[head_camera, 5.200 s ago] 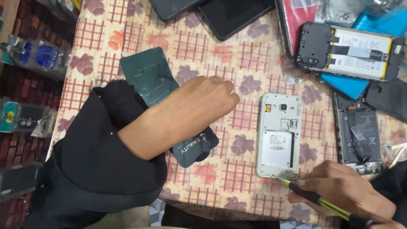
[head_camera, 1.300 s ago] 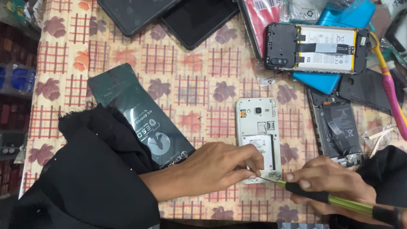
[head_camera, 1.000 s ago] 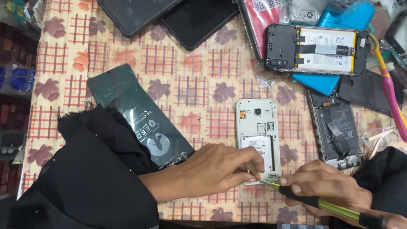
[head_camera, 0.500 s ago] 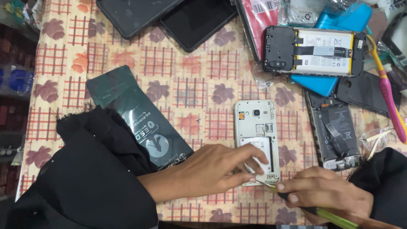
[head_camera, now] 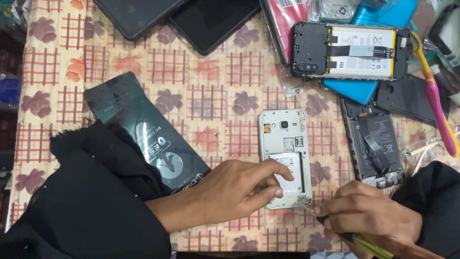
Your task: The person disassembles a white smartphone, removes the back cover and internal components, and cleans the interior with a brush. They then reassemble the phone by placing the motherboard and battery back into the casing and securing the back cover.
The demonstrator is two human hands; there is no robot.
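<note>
Two hands were seen at white phone (head_camera: 284, 158), open-backed, lying mid-table right of dark packet (head_camera: 143, 132). Left hand (head_camera: 235, 192), lately moved onto phone, pressed it flat, fingers spread. Right hand (head_camera: 369, 218) was clamped on screwdriver (head_camera: 357, 237); tip brought nearer phone's lower corner.

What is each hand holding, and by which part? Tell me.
The right hand grips a screwdriver by its yellow-green handle near the tip. The left hand holds nothing; its fingers press the white phone's lower end.
</note>
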